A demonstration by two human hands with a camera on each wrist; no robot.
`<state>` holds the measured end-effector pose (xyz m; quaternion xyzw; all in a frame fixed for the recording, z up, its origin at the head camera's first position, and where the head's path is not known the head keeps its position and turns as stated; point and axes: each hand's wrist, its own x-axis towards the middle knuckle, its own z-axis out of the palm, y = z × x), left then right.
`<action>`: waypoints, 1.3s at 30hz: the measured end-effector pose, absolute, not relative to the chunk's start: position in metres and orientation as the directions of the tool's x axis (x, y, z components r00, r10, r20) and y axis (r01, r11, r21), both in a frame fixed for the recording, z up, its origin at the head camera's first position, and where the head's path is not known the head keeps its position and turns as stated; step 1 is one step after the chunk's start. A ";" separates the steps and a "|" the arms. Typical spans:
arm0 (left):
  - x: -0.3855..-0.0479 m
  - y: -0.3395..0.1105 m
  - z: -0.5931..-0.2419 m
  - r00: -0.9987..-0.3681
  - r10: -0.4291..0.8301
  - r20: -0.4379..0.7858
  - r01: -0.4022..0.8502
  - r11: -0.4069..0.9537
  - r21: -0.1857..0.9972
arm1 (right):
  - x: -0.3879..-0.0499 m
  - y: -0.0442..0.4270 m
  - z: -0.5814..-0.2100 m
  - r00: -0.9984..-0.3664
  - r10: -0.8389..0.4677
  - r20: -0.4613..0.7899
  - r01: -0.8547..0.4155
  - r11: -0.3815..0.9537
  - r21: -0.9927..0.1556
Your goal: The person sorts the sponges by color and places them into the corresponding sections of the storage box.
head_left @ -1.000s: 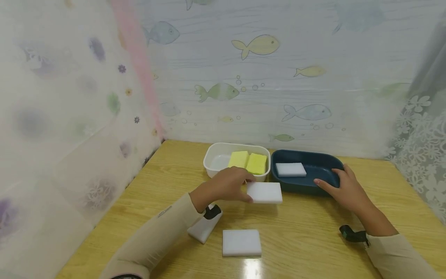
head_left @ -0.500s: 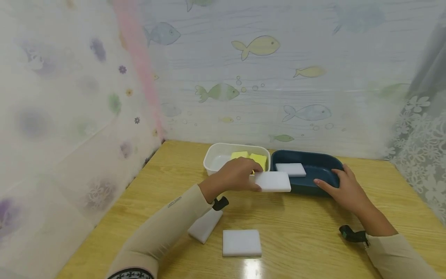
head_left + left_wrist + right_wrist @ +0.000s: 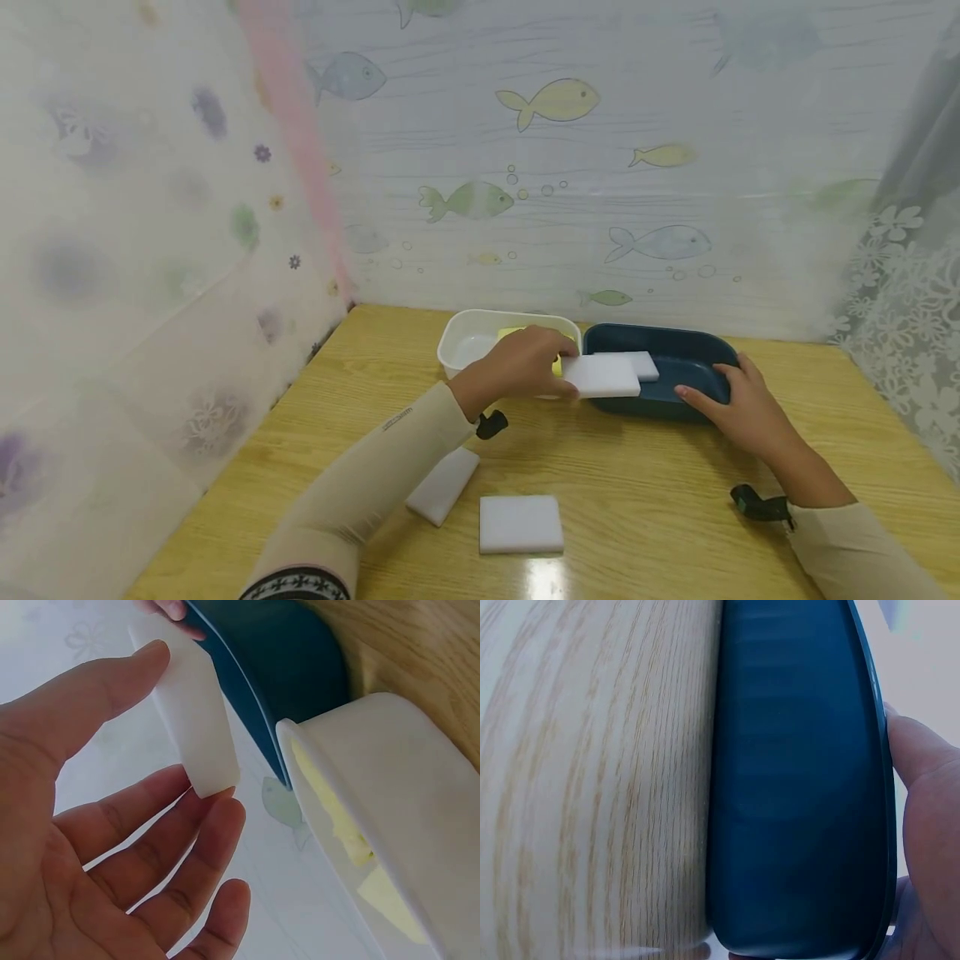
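My left hand (image 3: 528, 367) pinches a white sponge (image 3: 606, 377) between thumb and fingertips. It holds the sponge above the near left edge of a dark blue bin (image 3: 652, 407). Inside that bin lies another white sponge (image 3: 647, 365), partly covered by the held one. At the bin's right end my right hand (image 3: 750, 417) grips the rim, its thumb over the near side. A white bin (image 3: 420, 765) with yellow sponges (image 3: 390, 904) stands to the left, partly behind my left hand in the head view.
Two more white sponges lie on the wooden table nearer to me: a flat one (image 3: 521, 525) and a slanted one (image 3: 444, 487) partly under my left forearm. Patterned curtains (image 3: 562, 183) hang behind and left of the table.
My left hand has carried the white sponge right and farther away, from in front of the white bin to the dark blue bin's edge. My right hand has stayed on the bin.
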<state>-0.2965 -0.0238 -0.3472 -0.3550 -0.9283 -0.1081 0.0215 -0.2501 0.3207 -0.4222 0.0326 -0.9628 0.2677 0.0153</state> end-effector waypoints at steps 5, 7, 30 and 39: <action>-0.305 -0.011 -0.344 -0.751 0.650 0.114 0.659 0.732 0.173 | -0.250 0.322 -0.424 -0.998 -0.044 0.039 -0.058 0.861 -0.506; -0.309 -0.005 -0.344 -0.755 0.647 0.107 0.655 0.737 0.166 | -0.251 0.323 -0.425 -0.998 -0.044 0.034 -0.055 0.862 -0.505; -0.352 0.054 -0.359 -0.811 0.576 0.104 0.585 0.800 0.132 | -0.252 0.325 -0.422 -0.998 -0.059 0.038 -0.070 0.855 -0.513; -0.357 0.064 -0.370 -0.840 0.536 0.087 0.540 0.841 0.035 | -0.251 0.323 -0.424 -0.997 -0.063 0.044 -0.077 0.853 -0.516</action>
